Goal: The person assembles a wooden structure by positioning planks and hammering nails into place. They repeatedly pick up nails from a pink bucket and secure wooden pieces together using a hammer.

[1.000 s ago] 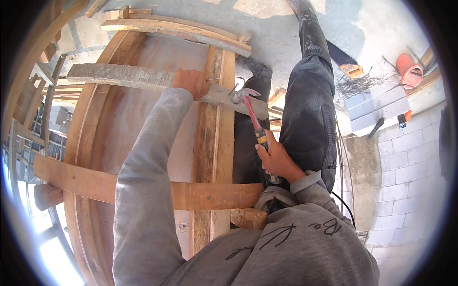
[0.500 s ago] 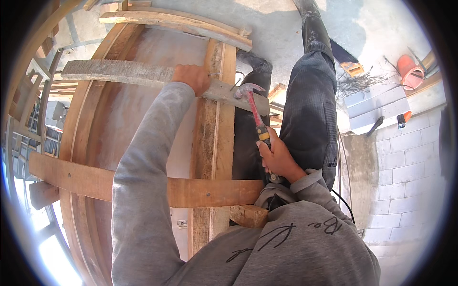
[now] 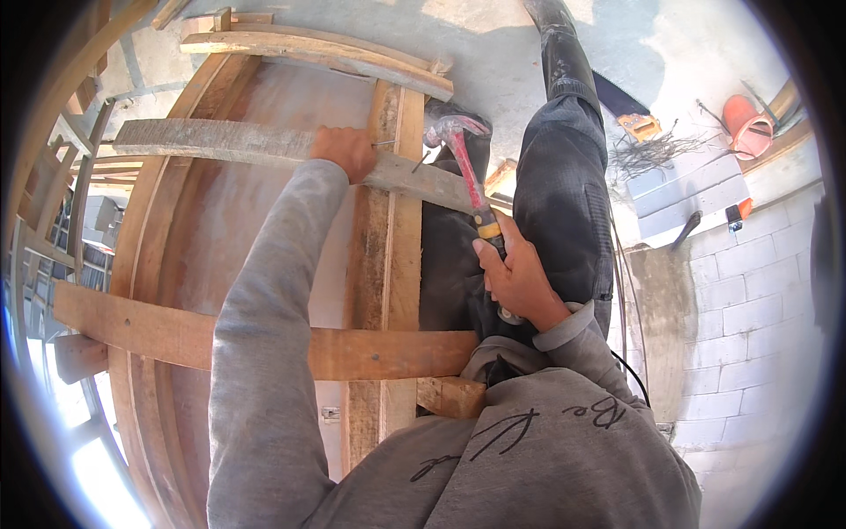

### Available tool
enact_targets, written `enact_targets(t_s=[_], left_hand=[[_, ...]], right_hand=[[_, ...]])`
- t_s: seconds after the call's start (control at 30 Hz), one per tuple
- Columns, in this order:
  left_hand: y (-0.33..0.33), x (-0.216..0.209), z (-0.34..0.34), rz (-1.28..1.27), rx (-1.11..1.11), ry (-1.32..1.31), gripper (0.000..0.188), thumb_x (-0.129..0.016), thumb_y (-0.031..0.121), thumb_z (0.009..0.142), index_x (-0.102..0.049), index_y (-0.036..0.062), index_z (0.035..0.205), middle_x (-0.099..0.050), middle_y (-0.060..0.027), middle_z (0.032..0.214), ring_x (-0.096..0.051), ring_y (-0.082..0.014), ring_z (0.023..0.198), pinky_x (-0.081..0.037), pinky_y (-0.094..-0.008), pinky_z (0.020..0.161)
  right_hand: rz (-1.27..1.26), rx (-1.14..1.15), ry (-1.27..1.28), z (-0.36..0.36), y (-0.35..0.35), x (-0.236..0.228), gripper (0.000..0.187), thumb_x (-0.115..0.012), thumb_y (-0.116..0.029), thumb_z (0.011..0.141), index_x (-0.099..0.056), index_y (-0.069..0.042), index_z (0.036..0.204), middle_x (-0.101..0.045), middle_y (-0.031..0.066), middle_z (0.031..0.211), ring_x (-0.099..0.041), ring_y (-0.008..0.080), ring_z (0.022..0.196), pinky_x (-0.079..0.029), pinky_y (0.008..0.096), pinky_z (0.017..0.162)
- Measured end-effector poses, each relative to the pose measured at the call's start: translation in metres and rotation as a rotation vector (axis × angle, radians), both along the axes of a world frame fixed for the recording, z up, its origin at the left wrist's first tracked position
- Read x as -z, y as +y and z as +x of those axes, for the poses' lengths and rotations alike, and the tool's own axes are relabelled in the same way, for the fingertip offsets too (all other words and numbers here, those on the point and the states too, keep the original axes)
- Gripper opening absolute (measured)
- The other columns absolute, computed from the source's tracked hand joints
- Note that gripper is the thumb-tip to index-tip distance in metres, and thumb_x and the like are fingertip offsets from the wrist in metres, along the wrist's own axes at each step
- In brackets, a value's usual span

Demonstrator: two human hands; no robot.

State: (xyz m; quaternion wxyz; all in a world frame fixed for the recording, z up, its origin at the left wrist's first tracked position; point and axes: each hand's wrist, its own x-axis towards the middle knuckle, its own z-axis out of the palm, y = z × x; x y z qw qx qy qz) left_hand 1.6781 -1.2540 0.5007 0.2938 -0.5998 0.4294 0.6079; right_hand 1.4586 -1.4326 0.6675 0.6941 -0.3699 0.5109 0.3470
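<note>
Weathered grey plank (image 3: pixel 211 141), lying across two timber rails, the left (image 3: pixel 145 256) and the right (image 3: pixel 401 264); being wood, it should prove stiff and fairly light, with a rough face that offers good purchase along its edges. The left hand (image 3: pixel 344 154) is clenched over the plank short of the right rail, its fingertips hidden. Just beside that fist a nail (image 3: pixel 385 143) projects at a slant; farther right stands a second, bent-looking nail (image 3: pixel 421 162). Claw hammer (image 3: pixel 470 172), its red shaft crossing the plank's right end in this view: likely head-heavy and rigid, best taken low on the black-and-yellow grip, where the right hand (image 3: pixel 520 278) is wrapped around it. Far right, on the floor: a handsaw (image 3: pixel 638 126), a tangle of wire (image 3: pixel 648 157) and an orange-red bucket (image 3: pixel 749 123).
</note>
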Motion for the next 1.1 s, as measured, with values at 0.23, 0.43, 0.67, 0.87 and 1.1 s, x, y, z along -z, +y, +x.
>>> enact_targets(t_s=[0.23, 0.43, 0.67, 0.87, 1.1], left_hand=[[-0.02, -0.004, 0.006, 0.028, 0.028, -0.015, 0.032, -0.048, 0.028, 0.094, -0.075, 0.0114, 0.095, -0.074, -0.0138, 0.1, -0.071, -0.0295, 0.094, -0.046, -0.0431, 0.085], [0.004, -0.012, -0.001, 0.046, 0.053, -0.012, 0.031, -0.048, 0.027, 0.094, -0.075, 0.0114, 0.095, -0.075, -0.0135, 0.099, -0.071, -0.0293, 0.092, -0.046, -0.0428, 0.084], [-0.015, -0.001, 0.003, 0.026, 0.028, -0.019, 0.032, -0.048, 0.029, 0.094, -0.074, 0.0104, 0.095, -0.074, -0.0151, 0.097, -0.071, -0.0304, 0.092, -0.046, -0.0437, 0.084], [-0.01, -0.003, -0.002, -0.007, 0.034, -0.01, 0.037, -0.048, 0.035, 0.094, -0.073, 0.0086, 0.094, -0.074, -0.0171, 0.094, -0.071, -0.0326, 0.089, -0.048, -0.045, 0.082], [0.002, -0.001, -0.001, -0.077, 0.036, -0.061, 0.031, -0.05, 0.031, 0.094, -0.074, 0.011, 0.094, -0.074, -0.0136, 0.096, -0.071, -0.0287, 0.093, -0.046, -0.0433, 0.084]], right_hand=[[-0.331, 0.452, 0.006, 0.019, -0.003, 0.0, 0.047, -0.053, -0.014, 0.1, -0.036, 0.003, 0.14, -0.057, 0.0021, 0.074, -0.053, 0.0056, 0.056, -0.043, 0.0222, 0.049], [-0.054, 0.286, 0.07, 0.015, -0.007, -0.012, 0.05, -0.053, -0.019, 0.101, -0.037, 0.004, 0.143, -0.054, 0.0023, 0.071, -0.052, 0.0067, 0.053, -0.042, 0.0227, 0.046], [-0.137, 0.367, 0.118, 0.002, 0.007, -0.002, 0.037, -0.049, -0.014, 0.103, -0.037, 0.0, 0.135, -0.052, 0.003, 0.076, -0.049, 0.0057, 0.051, -0.042, 0.0231, 0.043], [-0.406, 0.355, -0.053, 0.023, -0.047, -0.006, 0.039, -0.047, -0.013, 0.104, -0.037, 0.001, 0.139, -0.053, 0.0041, 0.081, -0.052, 0.0082, 0.056, -0.048, 0.0232, 0.051], [-0.127, 0.054, 0.045, 0.002, 0.01, -0.014, 0.041, -0.053, -0.015, 0.101, -0.041, 0.001, 0.137, -0.057, 0.0045, 0.077, -0.055, 0.009, 0.055, -0.045, 0.0242, 0.049]])
